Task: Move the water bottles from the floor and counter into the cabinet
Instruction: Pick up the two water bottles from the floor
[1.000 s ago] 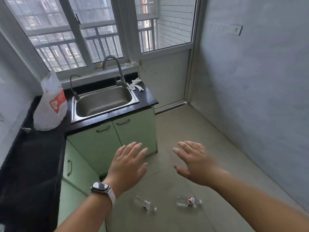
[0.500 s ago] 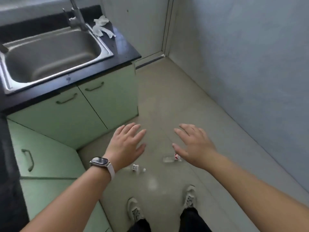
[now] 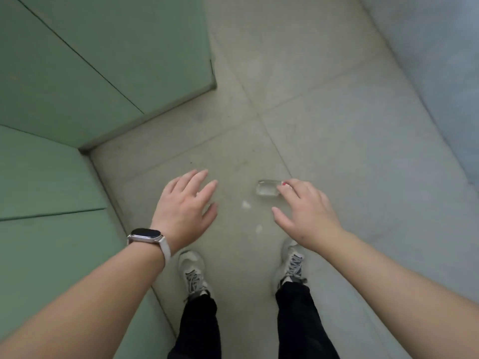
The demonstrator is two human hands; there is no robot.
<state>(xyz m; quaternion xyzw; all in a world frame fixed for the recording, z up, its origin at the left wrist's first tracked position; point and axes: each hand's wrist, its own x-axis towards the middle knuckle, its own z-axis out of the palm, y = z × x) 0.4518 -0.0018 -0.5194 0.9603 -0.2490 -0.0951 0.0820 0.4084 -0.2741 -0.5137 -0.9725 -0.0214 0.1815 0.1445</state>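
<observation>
Here the fingers of the right hand (image 3: 308, 216) are straight and spread apart, palm down, holding nothing. Their tips overlap one end of a clear water bottle (image 3: 267, 189), right where a sliver of red label shows. This single view from above does not show whether they touch the bottle or hang over it. Since the person seems to be standing, I judge there is a gap yet to close.

The bottle lies on its side on the floor (image 3: 337, 125). Its long axis runs roughly across the view, and the bare clear end points left, toward the gap between the two hands. It sits ahead of the right shoe (image 3: 291, 260), close to a tile joint and well out from the inner corner where the two runs of green cabinet (image 3: 77, 60) meet.

The left hand (image 3: 185, 206), with a watch (image 3: 145, 235) on its wrist, is likewise flat, its fingers fanned and empty. It is apart from the bottle, on the cabinet side. No second bottle can be made out, and anything beneath that palm is hidden.

So the right hand is clearly the nearer one. The coming move probably calls for it to drop straight down and wrap across the bottle's short width, thumb on the near side and fingers on the far side. A round bottle lying like this may roll toward or away from the feet if it is nudged before the grip closes.
</observation>
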